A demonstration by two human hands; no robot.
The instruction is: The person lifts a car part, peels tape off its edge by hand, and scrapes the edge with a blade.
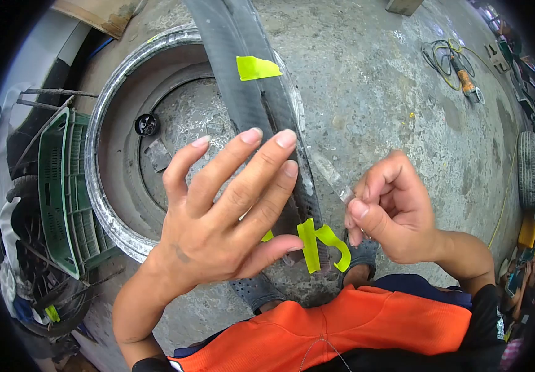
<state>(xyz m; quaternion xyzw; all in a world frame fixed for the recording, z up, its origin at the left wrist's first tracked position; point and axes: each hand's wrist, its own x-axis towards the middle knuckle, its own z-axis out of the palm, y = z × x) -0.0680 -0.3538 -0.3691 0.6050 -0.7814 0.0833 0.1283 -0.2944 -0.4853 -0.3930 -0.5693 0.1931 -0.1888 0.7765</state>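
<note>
A long dark panel [218,37] with a woven, carbon-fibre look lies across a large tyre-like ring. A piece of bright yellow-green tape [258,68] is stuck on its upper part. More yellow-green tape [308,246] is at its lower end, one piece curling off the edge. My left hand [230,204] is over the panel with fingers stretched and spread, fingertips at its surface; whether they press on it I cannot tell. To the right of the panel, my right hand [397,208] is closed, pinching a thin translucent strip [337,180] that points up toward the panel's edge.
The ring [109,217] stands on the concrete floor [366,87] with a small black cup [147,124] inside. A green crate [57,192] is at left. An orange power tool [465,82] with its cable lies at upper right, a tyre [528,170] at far right.
</note>
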